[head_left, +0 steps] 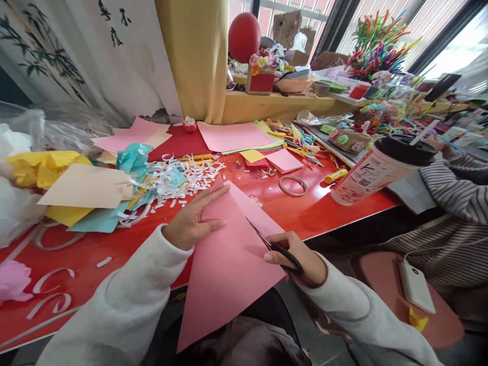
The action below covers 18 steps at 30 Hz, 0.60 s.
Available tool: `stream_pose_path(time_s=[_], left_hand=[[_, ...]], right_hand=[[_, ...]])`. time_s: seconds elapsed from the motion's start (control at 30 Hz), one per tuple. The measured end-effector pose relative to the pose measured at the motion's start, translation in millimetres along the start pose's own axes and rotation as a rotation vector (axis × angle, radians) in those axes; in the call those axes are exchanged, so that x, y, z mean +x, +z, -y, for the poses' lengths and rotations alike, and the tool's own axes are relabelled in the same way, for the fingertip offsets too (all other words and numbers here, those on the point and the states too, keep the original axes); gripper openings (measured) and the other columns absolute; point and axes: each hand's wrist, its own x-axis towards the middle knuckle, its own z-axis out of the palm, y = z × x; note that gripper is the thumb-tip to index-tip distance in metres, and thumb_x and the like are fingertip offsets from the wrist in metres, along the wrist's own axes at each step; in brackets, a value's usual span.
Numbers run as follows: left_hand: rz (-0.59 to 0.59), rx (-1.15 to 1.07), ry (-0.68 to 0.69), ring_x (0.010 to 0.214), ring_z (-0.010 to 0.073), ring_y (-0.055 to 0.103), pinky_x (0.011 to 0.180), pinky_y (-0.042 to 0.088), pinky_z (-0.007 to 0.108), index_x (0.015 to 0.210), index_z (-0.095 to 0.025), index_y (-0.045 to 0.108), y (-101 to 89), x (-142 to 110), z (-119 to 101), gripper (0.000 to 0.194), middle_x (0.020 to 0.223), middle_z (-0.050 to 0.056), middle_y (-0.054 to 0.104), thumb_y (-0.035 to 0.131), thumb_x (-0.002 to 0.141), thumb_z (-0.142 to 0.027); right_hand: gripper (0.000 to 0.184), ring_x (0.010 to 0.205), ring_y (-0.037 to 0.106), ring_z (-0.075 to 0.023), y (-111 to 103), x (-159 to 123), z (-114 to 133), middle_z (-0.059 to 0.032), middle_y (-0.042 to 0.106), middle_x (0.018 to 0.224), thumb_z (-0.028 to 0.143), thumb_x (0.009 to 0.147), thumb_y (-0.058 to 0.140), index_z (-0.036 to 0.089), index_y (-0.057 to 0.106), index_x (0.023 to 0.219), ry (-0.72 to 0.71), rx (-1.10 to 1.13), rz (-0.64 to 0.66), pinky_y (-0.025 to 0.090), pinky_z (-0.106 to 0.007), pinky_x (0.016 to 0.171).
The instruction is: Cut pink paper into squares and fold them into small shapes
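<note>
My left hand (192, 219) lies flat on a large pink paper sheet (224, 264), fingers stretched toward its far corner, pressing it against the red table (305, 208). The sheet hangs over the table's near edge toward my lap. My right hand (297, 259) grips black-handled scissors (272, 245) whose blades cut into the sheet's right edge. Both my sleeves are white.
White paper scraps (183, 180), yellow, cream and teal sheets (87, 193) pile at left. A metal ring (293, 185), a yellow glue stick (335, 176) and a lidded paper cup (381, 168) lie right. A person in a striped sleeve (453, 188) sits at right.
</note>
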Motion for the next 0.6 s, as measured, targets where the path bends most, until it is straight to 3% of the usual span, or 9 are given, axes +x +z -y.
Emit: stream_pose_path(time_s=[0.43,0.6], left_hand=[[-0.005,0.019,-0.014,0.127,0.0206,0.027,0.108,0.012,0.035,0.128,-0.022,0.037,4.0,-0.6,-1.1,0.064,0.134,0.003,0.038,0.058,0.071,-0.041],[0.054,0.068,-0.029,0.128,0.0215,0.023,0.108,0.014,0.038,0.13,-0.024,0.033,4.7,0.1,0.4,0.064,0.136,0.002,0.036,0.055,0.072,-0.043]], right_hand=[[0.053,0.04,0.04,-0.0063,-10.3,-2.0,1.6,0.0054,0.039,0.044,0.065,0.057,0.056,0.013,0.05,0.063,0.002,-0.118,0.131,0.026,-0.019,0.037],[0.049,0.043,0.032,-0.005,-9.3,1.6,3.6,0.0064,0.032,0.045,0.062,0.06,0.056,0.015,0.045,0.057,-0.039,-0.16,0.128,0.021,-0.02,0.04]])
